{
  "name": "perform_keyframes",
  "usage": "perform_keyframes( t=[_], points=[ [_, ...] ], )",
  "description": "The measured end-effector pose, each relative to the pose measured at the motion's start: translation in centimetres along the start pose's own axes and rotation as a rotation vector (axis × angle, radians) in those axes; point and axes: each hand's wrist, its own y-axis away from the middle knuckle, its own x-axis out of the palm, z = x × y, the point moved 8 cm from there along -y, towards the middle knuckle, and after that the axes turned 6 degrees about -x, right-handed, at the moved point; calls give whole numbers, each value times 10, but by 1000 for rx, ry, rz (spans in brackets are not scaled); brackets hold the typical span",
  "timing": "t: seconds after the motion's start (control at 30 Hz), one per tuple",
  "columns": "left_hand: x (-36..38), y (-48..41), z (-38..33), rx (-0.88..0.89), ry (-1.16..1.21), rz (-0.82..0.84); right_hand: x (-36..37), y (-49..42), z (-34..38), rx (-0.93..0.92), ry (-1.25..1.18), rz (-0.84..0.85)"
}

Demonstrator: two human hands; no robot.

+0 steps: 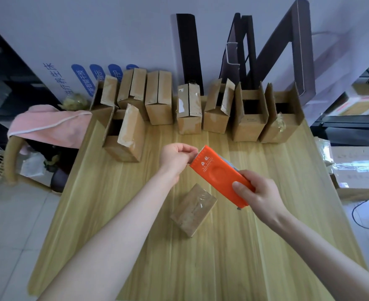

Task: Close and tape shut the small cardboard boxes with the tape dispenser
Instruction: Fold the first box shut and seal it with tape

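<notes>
1. Head view: a person's right hand (259, 192) grips the rear of an orange tape dispenser (218, 172), held in the air above the table (266, 246).
2. The left hand (175, 158) pinches at the dispenser's toothed front edge, apparently on the tape end (193, 158). The clear tape itself is hard to make out.
3. A small closed box (192, 210) lies on the table below and between the hands, touched by neither. A glossy strip shows on its top face.
4. A row of open boxes (250, 118) stands along the far edge, flaps up, not yet sealed.
5. Done well, the pull should likely be straight and taut, with enough tape drawn to run over the seam and down both ends.
6. Fingertips are best kept clear of the teeth, and the sticky side off the table, before lowering onto the seam.
</notes>
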Motion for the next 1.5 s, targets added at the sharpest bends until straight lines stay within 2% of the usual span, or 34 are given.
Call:
perform_keyframes(
  t=[0.13,0.33,0.57,0.83,1.1,1.2,1.27,1.3,1.37,1.43,1.5],
  points=[
    [-2,-9,1,-2,7,-38,-15,2,-5,51,74,-2],
    [-37,-37,30,-70,-5,-183,-56,46,-38,179,117,-5],
    [-6,-32,85,-150,-145,38,-50,72,-94,383,409,64],
    [3,-56,123,-221,-204,29,-28,55,-109,471,664,127],
    [18,-50,147,-243,-250,-76,5,33,-114,425,765,178],
    [25,-49,154,-272,-364,-26,9,26,-105,387,858,179],
    [20,-47,162,-313,-417,-62,9,23,-101,375,891,179],
    [15,-43,162,-289,-413,-115,10,22,-99,369,897,183],
    [8,-33,152,-117,-326,-223,15,20,-94,342,917,193],
    [14,-22,150,-30,-242,-165,20,15,-88,303,940,197],
    [26,-17,158,-18,-254,-13,24,9,-81,278,966,206]
  ],
)
